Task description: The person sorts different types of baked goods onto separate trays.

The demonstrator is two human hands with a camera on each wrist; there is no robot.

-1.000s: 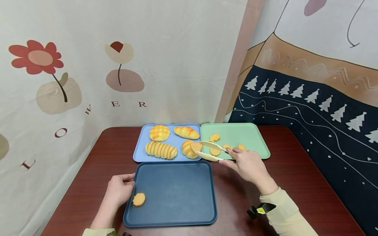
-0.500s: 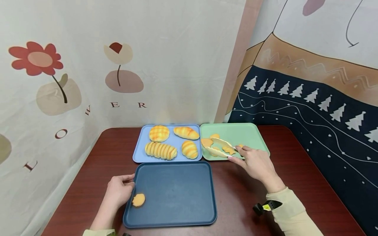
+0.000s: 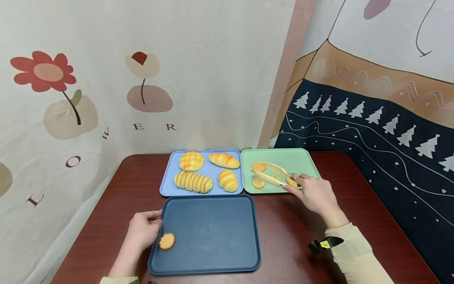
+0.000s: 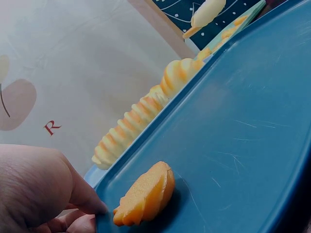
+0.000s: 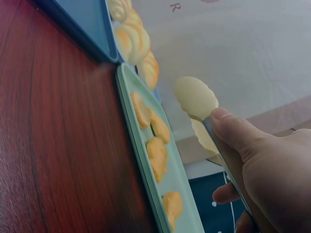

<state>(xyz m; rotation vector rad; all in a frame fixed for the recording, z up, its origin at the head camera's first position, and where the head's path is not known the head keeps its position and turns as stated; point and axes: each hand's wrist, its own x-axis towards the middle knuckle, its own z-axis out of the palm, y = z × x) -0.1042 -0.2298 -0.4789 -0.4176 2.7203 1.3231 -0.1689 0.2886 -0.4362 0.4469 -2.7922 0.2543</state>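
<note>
My right hand (image 3: 315, 195) grips tongs (image 3: 273, 180) with cream-coloured tips, held over the green tray (image 3: 305, 157). A flat orange-tan cookie (image 3: 258, 167) sits at the tips; the left wrist view also shows this cookie (image 4: 192, 32) poking out from them. Several other cookies (image 5: 156, 158) lie on the green tray, partly covered by tongs and hand in the head view. My left hand (image 3: 143, 228) pinches the left rim of the dark blue tray (image 3: 213, 232). Close to those fingers, a scallop-edged cookie (image 3: 166, 241) lies on that tray.
Behind the dark blue tray, a light blue tray (image 3: 168, 165) bears a round bun (image 3: 191, 161), a long ridged loaf (image 3: 193, 181) and two smaller breads (image 3: 228, 180). All trays stand on a dark red wooden table (image 3: 117, 189), with printed cloth (image 3: 213, 79) hanging behind.
The right hand with the tongs has moved right, carrying the flat cookie from over the light blue tray to over the green tray. The left hand stays on the dark blue tray.
</note>
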